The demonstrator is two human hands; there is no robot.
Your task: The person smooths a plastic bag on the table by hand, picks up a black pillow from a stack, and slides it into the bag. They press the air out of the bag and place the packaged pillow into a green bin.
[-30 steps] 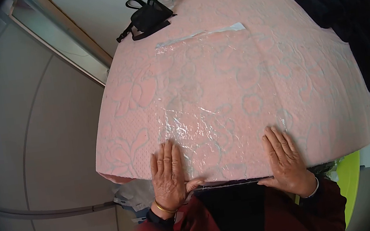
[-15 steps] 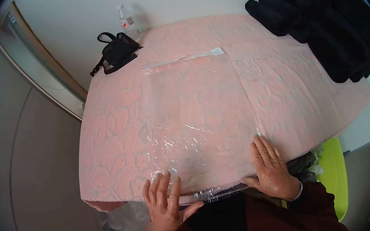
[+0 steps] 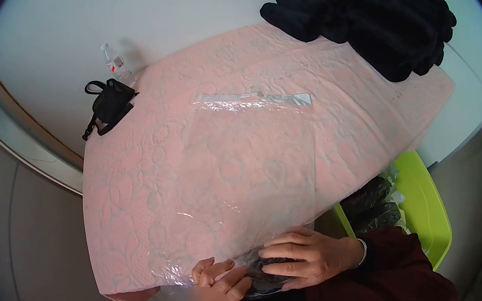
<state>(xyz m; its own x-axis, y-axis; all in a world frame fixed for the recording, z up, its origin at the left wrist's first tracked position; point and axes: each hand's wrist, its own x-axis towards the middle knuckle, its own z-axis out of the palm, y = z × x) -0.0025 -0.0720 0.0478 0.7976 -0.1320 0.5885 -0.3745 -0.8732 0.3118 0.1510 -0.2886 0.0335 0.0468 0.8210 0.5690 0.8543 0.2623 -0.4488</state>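
A clear plastic bag lies flat on the pink patterned cloth, its white-edged strip toward the far side. At the table's front edge, a dark bundle shows through the bag's near end. My right hand presses around that end from the right, fingers bent over the dark bundle. On the other side, my left hand has its fingers curled on the film, partly blurred. The bundle's underside is hidden by my hands and sleeves.
Several black plush pieces with rounded ends are piled at the back right. A black strapped pouch and a plastic bottle stand back left. Below the right edge, a lime-green bin holds dark bagged bundles.
My hands have come together at the front edge and closed on the bag's near end, where a dark bundle now shows. The bag has shifted toward me, and the view has turned.
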